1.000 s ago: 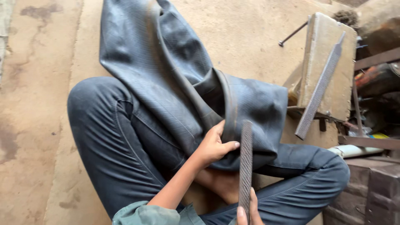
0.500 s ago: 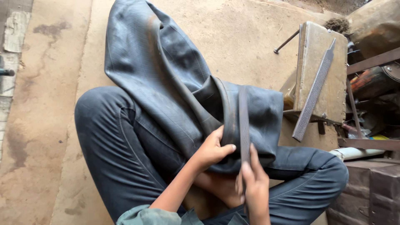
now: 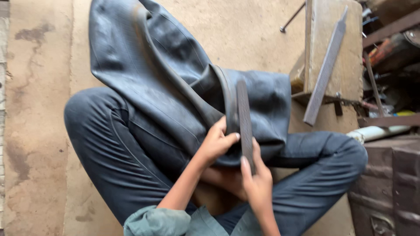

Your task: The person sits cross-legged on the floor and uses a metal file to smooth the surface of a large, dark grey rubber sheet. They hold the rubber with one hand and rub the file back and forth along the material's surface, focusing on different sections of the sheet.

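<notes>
Head view: sitting cross-legged on the floor (image 3: 39, 131), I have the rubber tube (image 3: 175, 87) draped over my lap. My left hand (image 3: 216, 142) pinches its folded edge, fingers curled tight on the rubber. My right hand (image 3: 258, 179) is wrapped round the lower end of a rasp (image 3: 244, 118) laid flat along the fold. I judge this the roughening step; the next stroke wants even pressure, clear of my left thumb. A second file (image 3: 324, 70) leans on the wooden block (image 3: 319, 26) to my right, near a white pipe (image 3: 380, 131). Neither blocks the stroke.

Both grips (image 3: 216, 144) (image 3: 258, 179) seemingly closed.
</notes>
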